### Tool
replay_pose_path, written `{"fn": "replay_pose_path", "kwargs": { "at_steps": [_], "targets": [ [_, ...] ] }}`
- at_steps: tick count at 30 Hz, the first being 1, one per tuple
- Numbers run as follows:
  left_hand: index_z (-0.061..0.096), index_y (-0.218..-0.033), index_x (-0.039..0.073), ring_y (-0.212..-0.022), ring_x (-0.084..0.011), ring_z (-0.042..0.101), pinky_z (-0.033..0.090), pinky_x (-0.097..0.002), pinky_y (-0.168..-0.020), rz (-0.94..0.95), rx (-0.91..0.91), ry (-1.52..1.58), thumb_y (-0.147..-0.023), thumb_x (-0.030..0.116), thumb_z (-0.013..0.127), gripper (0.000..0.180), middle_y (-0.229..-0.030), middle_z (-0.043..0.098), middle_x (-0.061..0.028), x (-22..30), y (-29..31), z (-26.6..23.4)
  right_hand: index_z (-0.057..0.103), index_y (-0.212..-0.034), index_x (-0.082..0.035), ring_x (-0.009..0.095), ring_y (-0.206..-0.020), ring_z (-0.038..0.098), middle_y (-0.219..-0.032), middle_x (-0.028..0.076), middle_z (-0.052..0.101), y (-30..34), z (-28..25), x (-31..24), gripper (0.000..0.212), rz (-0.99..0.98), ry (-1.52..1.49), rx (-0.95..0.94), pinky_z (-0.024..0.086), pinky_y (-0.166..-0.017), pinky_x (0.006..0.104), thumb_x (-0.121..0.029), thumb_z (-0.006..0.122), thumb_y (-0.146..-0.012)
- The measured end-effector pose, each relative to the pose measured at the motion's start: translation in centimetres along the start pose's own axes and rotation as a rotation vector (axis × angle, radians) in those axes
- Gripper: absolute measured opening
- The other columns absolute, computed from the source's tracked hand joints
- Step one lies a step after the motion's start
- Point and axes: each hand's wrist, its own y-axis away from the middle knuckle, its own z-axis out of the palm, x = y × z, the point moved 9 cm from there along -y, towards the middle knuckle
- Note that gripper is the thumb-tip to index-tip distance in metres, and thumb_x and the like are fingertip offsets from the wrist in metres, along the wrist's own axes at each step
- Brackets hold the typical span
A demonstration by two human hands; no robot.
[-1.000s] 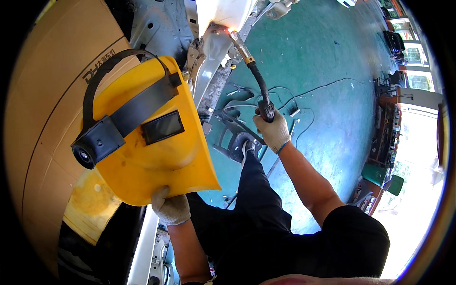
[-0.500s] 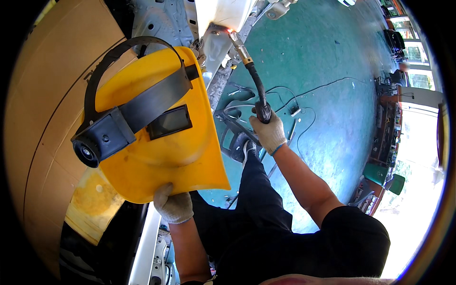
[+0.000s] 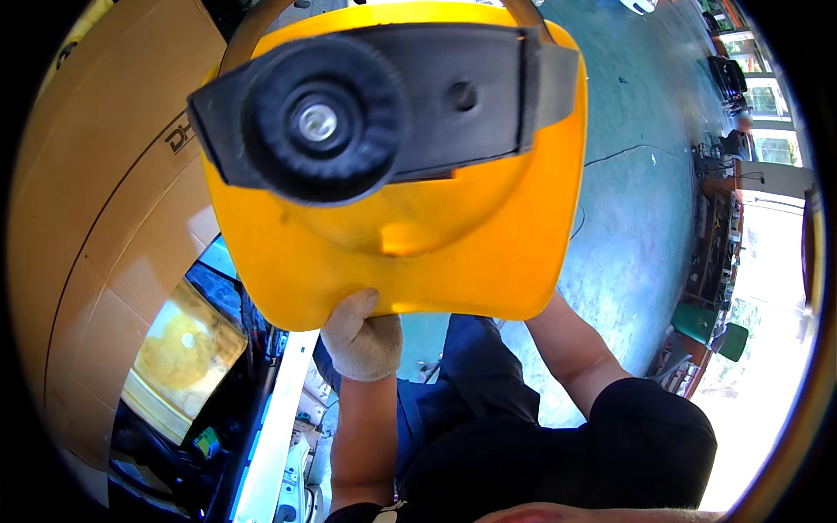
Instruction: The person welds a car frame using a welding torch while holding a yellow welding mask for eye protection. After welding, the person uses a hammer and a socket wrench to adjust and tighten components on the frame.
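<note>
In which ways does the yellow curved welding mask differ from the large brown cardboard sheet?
The gloved left hand holds the yellow curved welding mask, not the large brown cardboard sheet. The mask carries a black headband; the cardboard has none. The mask bulges; the cardboard looks mostly flat.

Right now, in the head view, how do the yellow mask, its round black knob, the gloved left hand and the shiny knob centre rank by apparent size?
1. Yellow mask
2. Round black knob, perhaps enlarged by nearness
3. Gloved left hand
4. Shiny knob centre
</note>
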Motion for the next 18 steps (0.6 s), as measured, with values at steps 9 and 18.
{"fn": "replay_pose_path", "kwargs": {
  "at_steps": [9,18],
  "targets": [
    [0.06,-0.14,0.001,-0.128,-0.0279,0.065,0.05,-0.0455,-0.112,0.035,0.035,-0.016,-0.08,0.0,0.067,0.061,-0.135,0.068,-0.0102,0.9,0.2,0.0,0.068,-0.115,-0.006,0.014,-0.08,0.065,-0.089,0.003,0.071,1.2,0.4,-4.9,0.028,0.217,-0.095,-0.025,0.053,-0.074,0.0318,-0.024,0.072,-0.095],
    [0.058,-0.139,-0.003,-0.124,-0.0304,0.066,0.051,-0.0442,-0.11,0.171,0.318,-0.151,-0.079,0.006,0.065,0.061,-0.129,0.068,-0.0147,6.1,4.2,-10.0,0.068,-0.121,-0.003,0.01,-0.068,0.059,-0.083,0.0,0.062,1.5,-0.2,-6.4,0.038,0.329,-0.076,-0.031,0.051,-0.064,0.0297,-0.022,0.076,-0.089]
  ]
}}
